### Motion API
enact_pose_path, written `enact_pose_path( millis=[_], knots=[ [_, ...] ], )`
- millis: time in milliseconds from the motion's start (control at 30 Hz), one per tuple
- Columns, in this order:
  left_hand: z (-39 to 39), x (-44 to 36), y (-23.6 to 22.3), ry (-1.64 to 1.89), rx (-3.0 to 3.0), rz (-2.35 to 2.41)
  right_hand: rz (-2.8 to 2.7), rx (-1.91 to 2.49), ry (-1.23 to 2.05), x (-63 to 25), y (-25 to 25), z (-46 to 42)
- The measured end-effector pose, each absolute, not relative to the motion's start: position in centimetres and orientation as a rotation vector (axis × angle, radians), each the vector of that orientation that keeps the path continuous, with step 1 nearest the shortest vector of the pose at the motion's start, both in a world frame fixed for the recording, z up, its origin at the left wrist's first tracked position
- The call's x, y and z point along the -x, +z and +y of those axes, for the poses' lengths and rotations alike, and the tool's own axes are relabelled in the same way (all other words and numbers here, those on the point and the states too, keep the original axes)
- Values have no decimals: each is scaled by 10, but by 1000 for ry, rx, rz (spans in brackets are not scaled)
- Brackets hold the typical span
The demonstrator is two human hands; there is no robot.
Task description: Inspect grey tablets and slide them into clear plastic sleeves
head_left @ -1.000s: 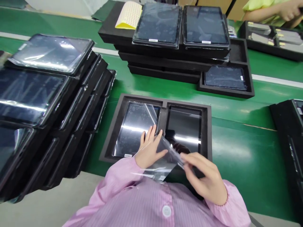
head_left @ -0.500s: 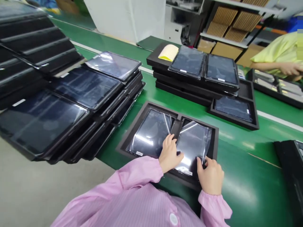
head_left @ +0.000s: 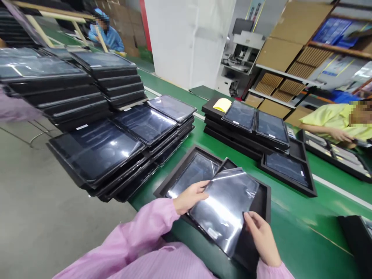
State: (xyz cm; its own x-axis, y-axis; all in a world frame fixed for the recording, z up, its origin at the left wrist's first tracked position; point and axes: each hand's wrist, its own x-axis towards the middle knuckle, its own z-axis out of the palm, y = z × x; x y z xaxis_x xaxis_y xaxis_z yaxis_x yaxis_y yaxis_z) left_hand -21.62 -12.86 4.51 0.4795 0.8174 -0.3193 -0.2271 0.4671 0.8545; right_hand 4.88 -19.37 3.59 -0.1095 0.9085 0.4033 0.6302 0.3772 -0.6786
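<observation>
White panel (head_left: 174,42), grey floor (head_left: 72,236), perhaps concrete

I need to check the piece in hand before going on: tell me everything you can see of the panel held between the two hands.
The panel is flat, rectangular, glossy and dark-edged, apparently glass under a clear film creased near its upper right. A white label sits at the near end. Askew above the right compartment of the tray, it has the left hand on its left edge, the right hand on its right. Whether it touches the tray is unclear.
</observation>
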Motion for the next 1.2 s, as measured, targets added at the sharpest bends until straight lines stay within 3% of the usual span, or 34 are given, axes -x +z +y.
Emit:
enact_pose_path(
  millis=[167, 367, 833, 1033, 1200],
  knots=[
    [-110, 278, 49, 743, -1115, 1115, -1717, 1472, 826, 8, 22, -163],
    [-102, 277, 52, 607, -1332, 1672, -1716, 1615, 1065, 32, 3, -120],
    [-73, 263, 60, 695, -966, 1501, -1825, 1991, 983, 35, 2, -108],
    [-64, 256, 74, 686, -892, 1193, -1727, 1930, 981, 33, 7, -110],
    [-71, 259, 74, 877, -944, 1083, -1519, 1692, 905, 25, 18, -107]
  ],
)
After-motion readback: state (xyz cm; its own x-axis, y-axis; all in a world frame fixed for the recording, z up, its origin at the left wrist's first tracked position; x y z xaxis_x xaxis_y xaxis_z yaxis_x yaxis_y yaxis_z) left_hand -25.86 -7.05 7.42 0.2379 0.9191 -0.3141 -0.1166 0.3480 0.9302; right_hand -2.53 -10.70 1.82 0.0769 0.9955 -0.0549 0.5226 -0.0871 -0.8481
